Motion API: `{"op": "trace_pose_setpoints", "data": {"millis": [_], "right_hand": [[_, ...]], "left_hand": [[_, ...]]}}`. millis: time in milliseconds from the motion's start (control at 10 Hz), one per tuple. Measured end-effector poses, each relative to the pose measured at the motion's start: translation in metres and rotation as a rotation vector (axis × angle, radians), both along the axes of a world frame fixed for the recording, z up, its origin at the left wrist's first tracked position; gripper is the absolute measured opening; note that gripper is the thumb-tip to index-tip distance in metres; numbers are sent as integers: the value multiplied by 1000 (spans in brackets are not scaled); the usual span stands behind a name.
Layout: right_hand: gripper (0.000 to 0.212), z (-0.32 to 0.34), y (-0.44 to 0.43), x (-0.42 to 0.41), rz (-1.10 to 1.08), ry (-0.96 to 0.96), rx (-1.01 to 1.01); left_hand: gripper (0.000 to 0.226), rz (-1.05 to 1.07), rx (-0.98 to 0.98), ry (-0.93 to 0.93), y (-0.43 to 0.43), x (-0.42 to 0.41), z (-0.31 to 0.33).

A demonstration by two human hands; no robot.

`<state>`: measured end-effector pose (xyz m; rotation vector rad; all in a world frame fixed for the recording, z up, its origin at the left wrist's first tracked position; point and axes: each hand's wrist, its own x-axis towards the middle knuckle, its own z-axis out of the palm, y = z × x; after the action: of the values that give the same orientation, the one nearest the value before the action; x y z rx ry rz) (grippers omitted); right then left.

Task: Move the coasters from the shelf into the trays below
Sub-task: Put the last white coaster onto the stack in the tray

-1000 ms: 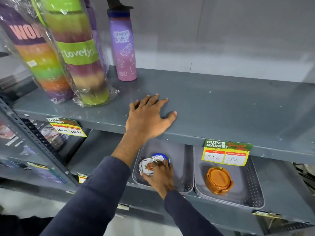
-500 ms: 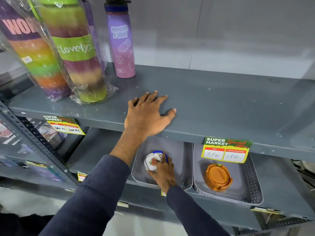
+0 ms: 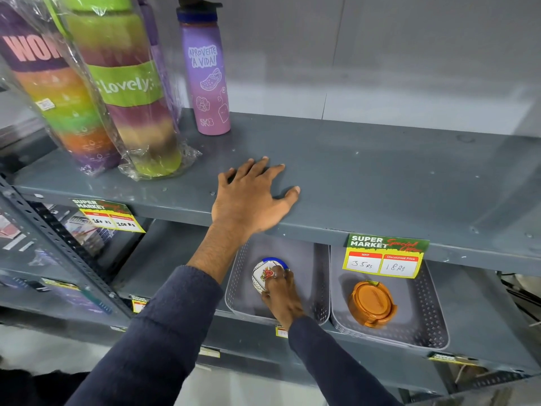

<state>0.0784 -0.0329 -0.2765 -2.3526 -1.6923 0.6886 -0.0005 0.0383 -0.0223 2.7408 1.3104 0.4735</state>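
In the left tray (image 3: 317,276) below the shelf (image 3: 380,177), my right hand (image 3: 281,294) pinches the white coaster (image 3: 260,275), placing it; left hand (image 3: 251,197) spread flat above; next, I judge, let go.

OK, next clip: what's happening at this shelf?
A person is stocking coasters into trays on the lower shelf. The right hand is down in the left tray, fingers on a white floral coaster that lies over a blue-rimmed one. The left hand rests flat on the upper shelf. The right tray holds orange coasters.
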Motion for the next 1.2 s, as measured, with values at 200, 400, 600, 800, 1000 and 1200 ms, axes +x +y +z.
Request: {"op": "trace_pose_setpoints", "data": {"millis": [200, 400, 600, 800, 1000, 1200], "right_hand": [[55, 2, 3, -2, -86, -12, 45], [115, 1, 19, 7, -225, 114, 54], [111, -5, 23, 12, -252, 156, 95], [100, -6, 26, 10, -209, 106, 76], [103, -11, 21, 16, -163, 75, 23], [117, 3, 12, 22, -152, 92, -6]], "left_hand": [[73, 1, 5, 1, -1, 0, 0], [73, -8, 10, 2, 0, -1, 1], [74, -5, 9, -8, 0, 0, 0], [73, 7, 10, -10, 0, 0, -1], [74, 2, 18, -8, 2, 0, -2], [76, 8, 19, -6, 3, -1, -3]]}}
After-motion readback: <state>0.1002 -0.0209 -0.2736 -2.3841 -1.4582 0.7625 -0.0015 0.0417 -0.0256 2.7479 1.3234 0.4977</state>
